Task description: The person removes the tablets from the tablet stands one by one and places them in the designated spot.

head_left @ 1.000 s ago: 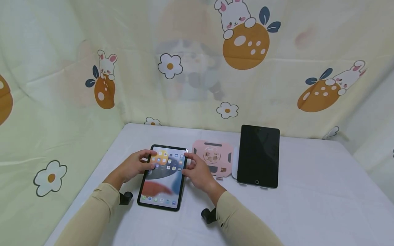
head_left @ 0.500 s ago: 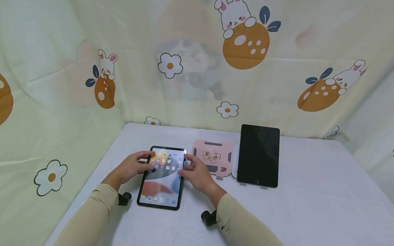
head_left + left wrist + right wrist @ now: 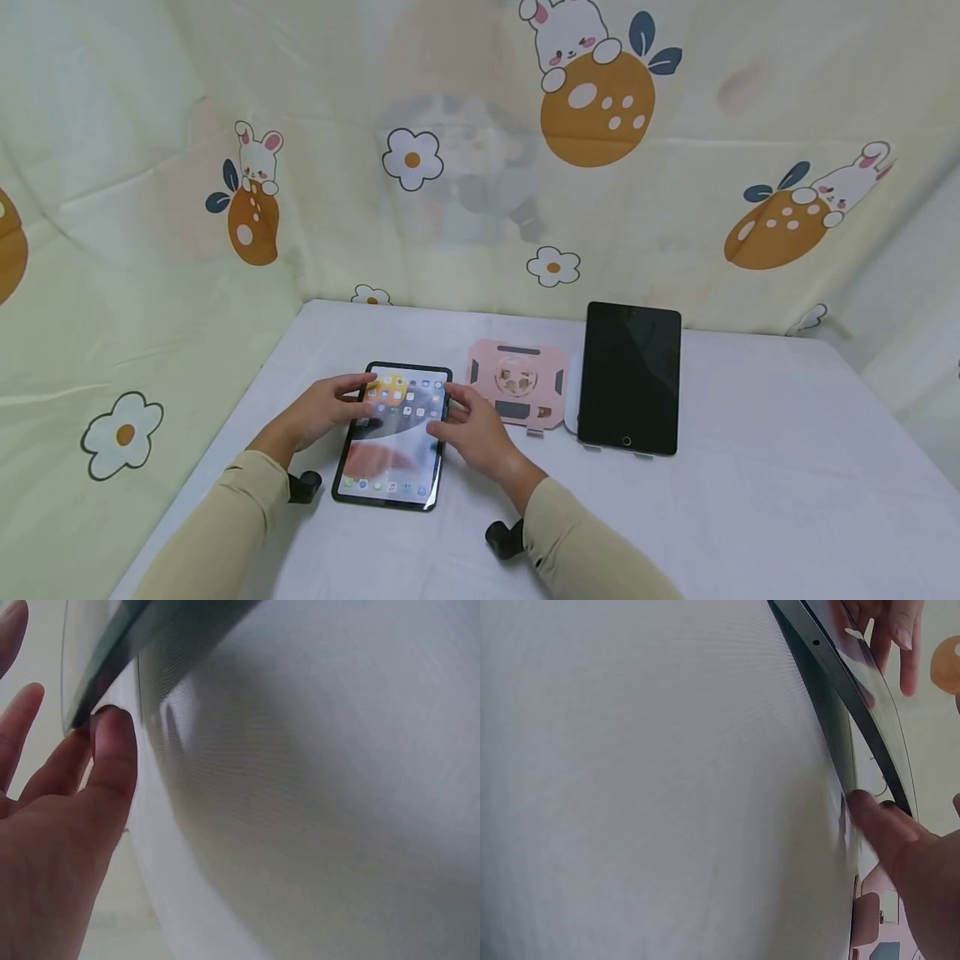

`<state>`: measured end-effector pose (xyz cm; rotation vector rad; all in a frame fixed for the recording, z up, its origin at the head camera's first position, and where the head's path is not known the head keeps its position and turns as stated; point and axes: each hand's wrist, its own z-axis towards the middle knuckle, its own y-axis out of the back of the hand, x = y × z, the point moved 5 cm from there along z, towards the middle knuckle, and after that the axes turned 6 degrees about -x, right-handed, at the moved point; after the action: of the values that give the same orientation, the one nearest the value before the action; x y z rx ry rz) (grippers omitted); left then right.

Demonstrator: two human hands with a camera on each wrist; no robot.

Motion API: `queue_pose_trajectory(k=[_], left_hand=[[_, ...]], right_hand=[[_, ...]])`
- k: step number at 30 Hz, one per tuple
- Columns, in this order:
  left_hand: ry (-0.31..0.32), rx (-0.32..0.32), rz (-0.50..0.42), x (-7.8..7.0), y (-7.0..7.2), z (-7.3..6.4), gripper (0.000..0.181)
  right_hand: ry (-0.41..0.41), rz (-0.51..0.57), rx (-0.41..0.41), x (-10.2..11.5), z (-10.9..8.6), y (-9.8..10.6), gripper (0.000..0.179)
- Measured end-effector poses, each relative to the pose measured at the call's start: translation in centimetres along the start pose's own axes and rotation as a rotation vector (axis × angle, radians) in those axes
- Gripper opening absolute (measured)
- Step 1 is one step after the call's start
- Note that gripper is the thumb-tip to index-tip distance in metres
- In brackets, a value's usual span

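A lit tablet [image 3: 386, 454] with app icons is near the left of the table. My left hand [image 3: 322, 408] holds its left edge near the top, thumb over the screen. On the opposite edge my right hand [image 3: 480, 429] grips it, thumb lying on the glass and other fingers partly hidden behind. In the right wrist view a gap shows between the tablet [image 3: 829, 660] and the white cloth, so its edge is raised. The left wrist view has the left thumb [image 3: 112, 746] and a finger at the tablet's corner.
Right of the lit tablet lies a pink tablet stand [image 3: 551, 375] with dark pads. Beyond it a second tablet [image 3: 628, 379], screen dark, leans on a pale stand. A white cloth [image 3: 750, 467] covers the table. A printed curtain [image 3: 465, 275] hangs behind.
The tablet's top edge has shifted slightly down and left in the head view. My right hand has slid a little down and left along its edge, while the left has barely moved.
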<state>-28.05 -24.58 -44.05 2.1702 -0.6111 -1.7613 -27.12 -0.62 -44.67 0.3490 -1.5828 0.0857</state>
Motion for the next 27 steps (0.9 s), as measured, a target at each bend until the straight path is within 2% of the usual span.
queue_pose_trajectory(k=[6, 16, 23, 27], left_hand=[[0.007, 0.010, -0.017, -0.1, -0.3, 0.0, 0.064], [0.008, 0.001, -0.015, -0.3, -0.7, 0.3, 0.067], [0.014, -0.013, -0.012, -0.2, -1.2, 0.8, 0.066], [0.026, -0.012, -0.013, 0.1, -1.3, 1.0, 0.069]], right_hand=[[0.011, -0.076, 0.024, -0.1, -0.1, -0.3, 0.069], [0.012, -0.048, 0.056, -0.2, -0.4, -0.5, 0.072], [0.011, -0.109, 0.050, -0.2, -0.4, -0.5, 0.073], [0.009, -0.096, 0.054, -0.3, -0.4, -0.5, 0.076]])
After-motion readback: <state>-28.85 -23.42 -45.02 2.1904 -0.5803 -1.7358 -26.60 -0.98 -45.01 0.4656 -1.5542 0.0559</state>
